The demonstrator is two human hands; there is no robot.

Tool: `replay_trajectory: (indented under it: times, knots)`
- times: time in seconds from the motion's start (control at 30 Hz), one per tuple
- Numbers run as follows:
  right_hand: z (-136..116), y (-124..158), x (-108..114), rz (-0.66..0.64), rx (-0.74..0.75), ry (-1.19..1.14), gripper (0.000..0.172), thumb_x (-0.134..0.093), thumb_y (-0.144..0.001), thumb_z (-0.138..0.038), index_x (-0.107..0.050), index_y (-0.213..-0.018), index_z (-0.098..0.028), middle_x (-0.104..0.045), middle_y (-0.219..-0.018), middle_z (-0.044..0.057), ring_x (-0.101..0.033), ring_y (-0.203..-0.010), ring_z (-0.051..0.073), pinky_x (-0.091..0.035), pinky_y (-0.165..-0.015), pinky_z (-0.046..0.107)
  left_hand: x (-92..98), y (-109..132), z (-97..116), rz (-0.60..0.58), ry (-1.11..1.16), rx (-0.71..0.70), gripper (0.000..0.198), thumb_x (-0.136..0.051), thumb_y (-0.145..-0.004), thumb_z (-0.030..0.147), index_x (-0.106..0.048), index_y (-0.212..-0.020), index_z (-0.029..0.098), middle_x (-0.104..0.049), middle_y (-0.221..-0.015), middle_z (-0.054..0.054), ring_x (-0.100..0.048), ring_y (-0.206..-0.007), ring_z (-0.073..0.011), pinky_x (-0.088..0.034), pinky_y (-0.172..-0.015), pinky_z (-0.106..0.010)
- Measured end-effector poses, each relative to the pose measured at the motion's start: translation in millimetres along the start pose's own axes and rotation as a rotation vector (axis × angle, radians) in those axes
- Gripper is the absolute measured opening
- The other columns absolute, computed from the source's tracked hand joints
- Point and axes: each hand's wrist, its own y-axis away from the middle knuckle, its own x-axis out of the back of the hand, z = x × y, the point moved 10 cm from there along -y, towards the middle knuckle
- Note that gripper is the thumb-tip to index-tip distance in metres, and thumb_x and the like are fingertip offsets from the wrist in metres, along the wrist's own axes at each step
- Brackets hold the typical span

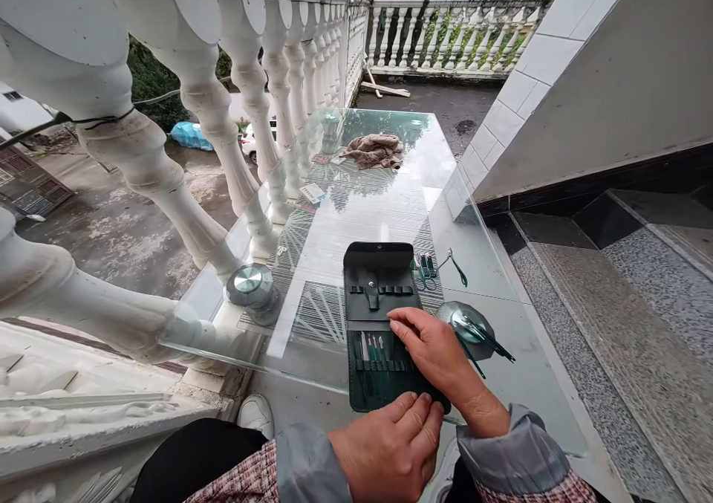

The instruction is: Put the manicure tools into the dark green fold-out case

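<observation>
A dark green tool case (379, 295) lies unfolded on the glass table (356, 191), with several thin metal tools (373, 348) tucked under the elastic strap of its near half. My right hand (437, 354) rests on that near half, fingers curled together at the tools; what they pinch is hidden. My left hand (390, 443) presses its fingertips on the case's near edge. More loose tools (426, 265) lie right of the case, and several thin tools (484, 336) lie across a round metal table cap (465, 323).
A brown cloth (374, 150) and a small card (313, 192) lie farther up the glass. A white balustrade (245, 94) runs along the left; a tiled wall (584, 72) and granite steps (613, 295) stand on the right. A round metal table cap (250, 284) sits at the near left corner.
</observation>
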Motion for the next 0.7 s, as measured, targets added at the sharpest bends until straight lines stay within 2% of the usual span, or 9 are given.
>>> replay_trajectory:
  times: [0.1, 0.5, 0.7]
  knots:
    - [-8.4, 1.0, 0.3, -0.003, 0.079, 0.112, 0.024, -0.042, -0.085, -0.030, -0.064, -0.086, -0.021, -0.063, -0.087, 0.005, -0.057, -0.083, 0.017, -0.044, -0.078, 0.033, 0.6, 0.3, -0.6, 0.009, 0.003, 0.003, 0.036, -0.034, -0.091, 0.020, -0.058, -0.113, 0.003, -0.058, -0.119, -0.019, -0.054, -0.111, -0.0252, -0.043, -0.096, -0.037]
    - [-25.7, 11.8, -9.5, -0.108, 0.264, 0.201, 0.023, -0.041, -0.086, -0.023, -0.064, -0.083, -0.022, -0.057, -0.081, 0.003, -0.054, -0.073, 0.014, -0.045, -0.069, 0.028, -0.7, 0.7, 0.4, 0.000, 0.000, -0.009, 0.036, -0.036, -0.091, 0.020, -0.056, -0.115, 0.002, -0.056, -0.121, -0.019, -0.052, -0.114, -0.0274, -0.041, -0.099, -0.039]
    - [-28.3, 14.4, -9.6, -0.113, 0.282, 0.176, 0.024, -0.040, -0.087, -0.022, -0.065, -0.088, -0.022, -0.060, -0.083, 0.004, -0.056, -0.076, 0.015, -0.046, -0.071, 0.029, 0.3, 0.4, 0.0, 0.008, 0.000, -0.007, 0.036, -0.036, -0.091, 0.020, -0.056, -0.115, 0.002, -0.057, -0.120, -0.020, -0.052, -0.114, -0.0270, -0.039, -0.100, -0.040]
